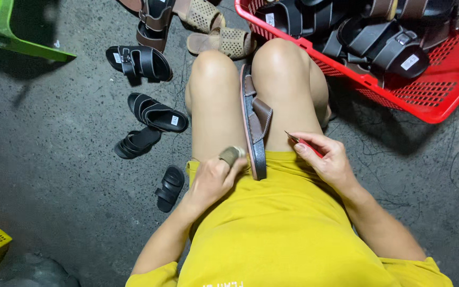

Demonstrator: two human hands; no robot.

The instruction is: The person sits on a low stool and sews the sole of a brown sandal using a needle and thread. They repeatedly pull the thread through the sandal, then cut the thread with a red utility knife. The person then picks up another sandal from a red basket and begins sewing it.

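Both hands work over the lap of a seated person in a yellow shirt. Left hand [211, 178] is curled, its taped fingertip pressed against the heel end of a brown sandal [255, 123]; right hand [326, 158] pinches a thin red-handled tool [303, 143], tip aimed toward the sandal.

Largest nearby is the red plastic basket [442, 101] at upper right, heaped with dark sandals. On the grey concrete floor [54, 159] to the left lie several loose black sandals [158, 112], with tan perforated ones [221, 40] above the knees.

Wedged on edge between the knees, the brown sandal runs lengthwise away from the body, heel end at the shirt hem, toe pointing away from the person, straps facing right.
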